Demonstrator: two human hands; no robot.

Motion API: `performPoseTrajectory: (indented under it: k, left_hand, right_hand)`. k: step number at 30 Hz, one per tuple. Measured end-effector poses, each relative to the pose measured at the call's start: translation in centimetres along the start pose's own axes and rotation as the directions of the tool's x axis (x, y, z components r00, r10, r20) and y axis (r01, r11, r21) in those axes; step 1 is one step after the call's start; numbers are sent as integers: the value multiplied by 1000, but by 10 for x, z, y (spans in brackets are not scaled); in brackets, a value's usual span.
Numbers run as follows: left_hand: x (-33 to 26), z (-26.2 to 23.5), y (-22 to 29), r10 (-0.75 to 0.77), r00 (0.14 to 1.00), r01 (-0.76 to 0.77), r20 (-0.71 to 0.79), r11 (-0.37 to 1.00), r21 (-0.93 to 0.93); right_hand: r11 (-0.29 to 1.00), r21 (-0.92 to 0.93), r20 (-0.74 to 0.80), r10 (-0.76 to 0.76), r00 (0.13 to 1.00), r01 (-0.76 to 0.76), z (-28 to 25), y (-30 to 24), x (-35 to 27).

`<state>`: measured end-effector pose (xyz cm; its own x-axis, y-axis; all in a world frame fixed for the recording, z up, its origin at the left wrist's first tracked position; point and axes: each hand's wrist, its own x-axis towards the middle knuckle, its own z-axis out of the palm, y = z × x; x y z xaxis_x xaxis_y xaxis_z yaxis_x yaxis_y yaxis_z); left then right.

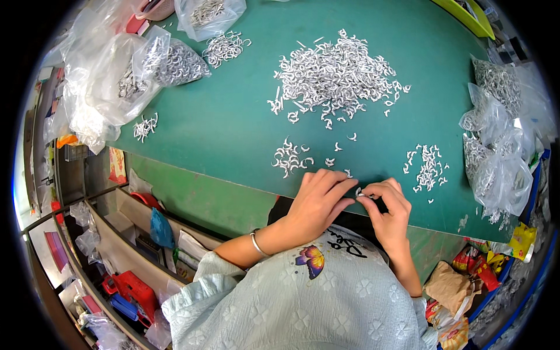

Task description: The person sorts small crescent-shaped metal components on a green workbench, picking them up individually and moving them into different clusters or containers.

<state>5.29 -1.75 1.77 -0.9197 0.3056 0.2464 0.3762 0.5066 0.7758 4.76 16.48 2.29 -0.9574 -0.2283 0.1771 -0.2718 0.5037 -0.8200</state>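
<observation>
- Black script point(352, 244) is slanting across the chest of the pale shirt point(291, 318) at lower centre of the frame, beside a printed butterfly point(310, 261)
- At lower right, a yellow packet point(521, 240) and a red packet point(484, 270) are showing printed faces, their lettering appearing too small to make out
- Near the centre of the frame, just below the middle, the right hand point(389, 205) is pinching a small silver piece point(359, 191) between thumb and index finger
- That piece is poking out toward the left of the frame, its tip facing the other hand; fingers are covering part of it, so I cannot tell its long axis for sure
- The left hand point(319, 197) is bending its fingers close together, fingertips pointing right, just beside the piece; I cannot tell whether it is touching or holding anything
- On the green table point(221, 122), curved silver pieces are lying at mixed angles: a large heap point(338, 76) at upper centre, a small cluster point(289, 157) above the left hand, another cluster point(430, 168) at right
- Clear bags point(499, 146) of metal pieces are sitting along the right edge
</observation>
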Motion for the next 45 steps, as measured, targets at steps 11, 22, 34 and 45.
performPoseTrajectory:
  k: [11, 22, 34, 45]
  left_hand:
    - [2, 4, -1, 165, 984, -175, -69, 970, -171]
    - [0, 11, 2, 78, 978, -114, -192, 977, -181]
    - [-5, -9, -4, 32, 985, -27, -167, 999, 35]
    - [-4, -12, -2, -62, 998, 62, 9, 995, 81]
  right_hand:
    - [847, 419, 197, 265, 944, -326, -17, -9, -3]
    - [673, 616, 121, 432, 894, -408, 1, -24, -10]
    - [853, 391, -35, 389, 921, -345, -11, -6, 1]
    - [979, -185, 3, -86, 996, 85, 2, -4, 10]
